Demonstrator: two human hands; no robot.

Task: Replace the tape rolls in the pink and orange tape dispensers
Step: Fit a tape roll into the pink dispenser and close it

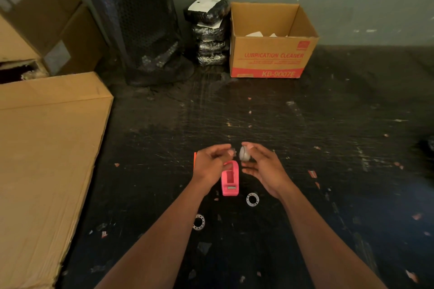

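The pink tape dispenser (230, 179) lies on the dark table with its roll slot bare. Just above it my right hand (260, 166) grips a clear tape roll (245, 153) between thumb and fingers. My left hand (211, 164) pinches the roll's loose tape end (232, 150) right beside it. Behind my left hand only a thin strip of the orange tape dispenser (195, 159) shows. Two empty white roll cores lie on the table, one (252, 199) to the right of the pink dispenser and one (199, 222) nearer me under my left forearm.
A large flat cardboard box (47, 159) fills the left side. At the back stand a bubble-wrapped black bundle (131, 23), a stack of black wrapped packets (211, 33) and an open "Lubrication Cleaner" carton (270, 42). Paper scraps litter the scratched table (328, 148).
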